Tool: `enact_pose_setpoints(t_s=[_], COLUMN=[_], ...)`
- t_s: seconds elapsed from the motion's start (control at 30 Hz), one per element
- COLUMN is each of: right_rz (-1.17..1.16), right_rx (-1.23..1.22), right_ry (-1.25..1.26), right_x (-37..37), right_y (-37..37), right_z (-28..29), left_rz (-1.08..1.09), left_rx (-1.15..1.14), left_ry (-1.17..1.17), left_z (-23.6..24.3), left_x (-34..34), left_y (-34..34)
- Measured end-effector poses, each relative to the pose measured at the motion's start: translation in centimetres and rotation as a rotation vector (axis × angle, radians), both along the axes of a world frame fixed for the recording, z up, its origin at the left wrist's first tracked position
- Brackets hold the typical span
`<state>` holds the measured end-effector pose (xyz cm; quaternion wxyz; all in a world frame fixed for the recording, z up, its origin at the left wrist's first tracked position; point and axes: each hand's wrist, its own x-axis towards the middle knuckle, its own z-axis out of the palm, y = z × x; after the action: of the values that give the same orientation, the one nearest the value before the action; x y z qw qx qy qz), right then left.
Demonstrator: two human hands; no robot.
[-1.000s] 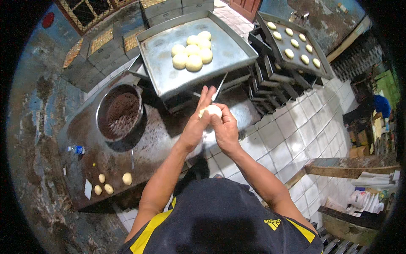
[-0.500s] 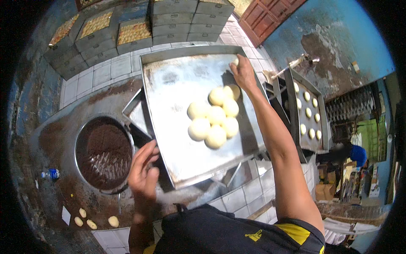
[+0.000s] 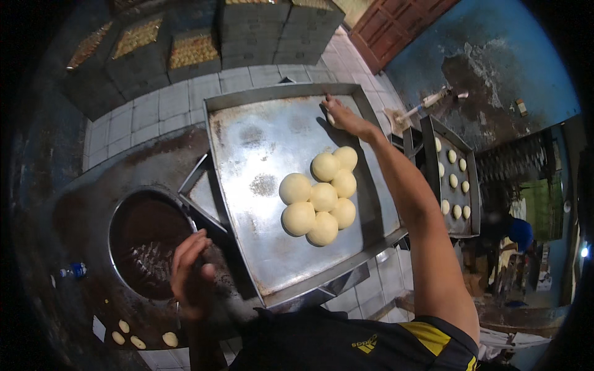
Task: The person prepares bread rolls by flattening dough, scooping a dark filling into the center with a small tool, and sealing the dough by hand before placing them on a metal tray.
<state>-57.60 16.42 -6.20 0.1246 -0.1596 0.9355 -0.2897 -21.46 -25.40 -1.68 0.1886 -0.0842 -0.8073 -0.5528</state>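
Observation:
Several smooth, pale yellow dough balls [image 3: 323,196] sit clustered on a large metal tray [image 3: 247,229], toward its right side. At the tray's far right corner my right hand [image 3: 348,119] is low over the metal, fingers bent. A small pale piece of dough [image 3: 332,120] shows in part under its fingers; the hand hides the rest. My left hand [image 3: 190,272] hovers between the tray and a round basin [image 3: 112,247], fingers loosely curved and thumb apart, with nothing in it. Dark brown crumbly filling [image 3: 145,229] lies in the basin.
Several flattened dough pieces [image 3: 137,342] and a plastic bottle [image 3: 74,270] lie on the worn table [image 3: 80,210]. Another tray [image 3: 438,127] of spaced dough balls stands at right. Filled trays [image 3: 195,51] are stacked along the back. A person in blue [image 3: 521,232] is farther right.
My right hand has come a little left and nearer within the tray. My left hand has drawn back from the tray's edge toward the basin. The tray and dough balls appear lower in view.

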Motion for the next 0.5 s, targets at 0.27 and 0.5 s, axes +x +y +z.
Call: enact_pose_setpoints(t_s=[0.27, 0.5], right_rz=[0.192, -0.348], right_rx=[0.063, -0.180], right_ry=[-0.157, 0.408], right_x=[10.0, 30.3], right_y=[6.3, 8.7], right_z=[5.6, 15.3], left_rz=[0.053, -0.109], left_rx=[0.212, 0.361], left_ry=[-0.007, -0.099], left_z=[3.2, 4.1], left_x=[6.6, 10.6], left_y=[5.5, 18.2])
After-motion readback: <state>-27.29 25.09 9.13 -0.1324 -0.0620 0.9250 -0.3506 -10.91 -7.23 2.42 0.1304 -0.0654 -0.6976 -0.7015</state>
